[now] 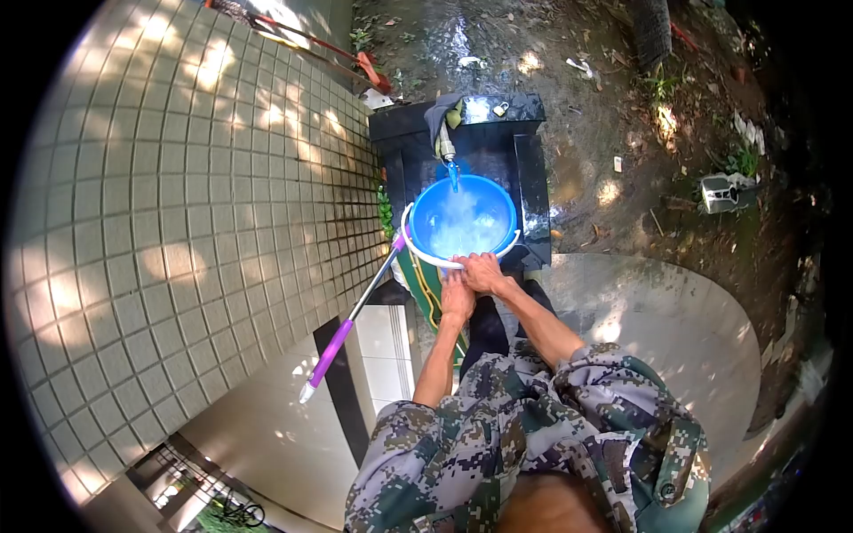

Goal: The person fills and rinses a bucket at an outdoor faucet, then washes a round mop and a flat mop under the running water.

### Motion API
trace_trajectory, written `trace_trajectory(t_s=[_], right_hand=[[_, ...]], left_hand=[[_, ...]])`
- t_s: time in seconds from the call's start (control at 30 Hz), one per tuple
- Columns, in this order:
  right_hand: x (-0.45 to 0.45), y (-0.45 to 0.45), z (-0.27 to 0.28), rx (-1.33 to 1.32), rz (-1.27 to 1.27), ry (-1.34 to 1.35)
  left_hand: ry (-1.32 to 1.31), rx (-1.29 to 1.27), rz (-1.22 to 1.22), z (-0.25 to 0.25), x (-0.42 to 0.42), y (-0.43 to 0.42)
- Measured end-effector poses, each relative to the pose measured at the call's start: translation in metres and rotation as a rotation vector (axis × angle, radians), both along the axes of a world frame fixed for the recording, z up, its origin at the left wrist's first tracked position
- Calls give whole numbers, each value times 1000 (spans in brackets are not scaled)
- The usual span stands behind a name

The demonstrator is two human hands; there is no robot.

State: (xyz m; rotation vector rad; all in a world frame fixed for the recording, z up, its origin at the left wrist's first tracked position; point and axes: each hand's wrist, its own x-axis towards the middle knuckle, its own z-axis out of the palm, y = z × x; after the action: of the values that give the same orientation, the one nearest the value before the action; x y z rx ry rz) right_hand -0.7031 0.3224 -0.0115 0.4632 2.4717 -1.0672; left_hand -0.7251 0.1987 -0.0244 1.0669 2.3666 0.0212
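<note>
A round, bright blue plastic bucket [503, 202] sits in the centre of the frame, inside a dark, glossy stone basin [533, 197]. Churned, whitish water [460, 233] shows inside it, beneath a metal tap with a blue nozzle [447, 147]. Its curved white handle [420, 256] lies forward along the near rim. There the right hand [482, 273] rests with its fingers bent over the rim and handle; the left hand [457, 298] is just below, fingers partly curled against the near edge. How tightly either hand has closed, and whether on handle or rim, I cannot tell.

To steady the bucket well, I would keep the opening centred under the nozzle, hold the near rim level, and leave room below the brim so nothing slops over. A full bucket will likely be heavy, so a firm hold on the handle would serve better than fingertips.

Counting outward: one bucket, one handle, one tap, two hands. One grey cloth [437, 114] drapes the tap; one small padlock [501, 109] lies on the ledge, upper centre. One pole with purple grips [330, 357] slants left of centre, and one whitish boxy object [718, 194] lies at upper right.
</note>
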Motion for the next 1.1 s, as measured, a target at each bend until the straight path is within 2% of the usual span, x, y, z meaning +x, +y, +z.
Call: trace_trajectory(t_s=[0.1,0.13,0.23,0.33,0.4,0.63,1.1], right_hand=[[0,-5,2,61,-38,102],[-1,-5,2,65,-29,99],[1,-4,-2,75,1,53],[7,0,-2,79,-9,77],[6,-4,-1,126,0,71],[11,-10,-3,156,4,82],[7,-5,0,89,76,-50]], left_hand=[[-20,12,-1,-6,-1,-1],[-30,84,11,-9,-2,-2],[-59,93,7,1,-2,2],[-11,51,-16,-6,5,7],[-36,133,47,-7,7,4],[18,142,7,-13,14,-3],[-64,181,76,-15,12,-2]])
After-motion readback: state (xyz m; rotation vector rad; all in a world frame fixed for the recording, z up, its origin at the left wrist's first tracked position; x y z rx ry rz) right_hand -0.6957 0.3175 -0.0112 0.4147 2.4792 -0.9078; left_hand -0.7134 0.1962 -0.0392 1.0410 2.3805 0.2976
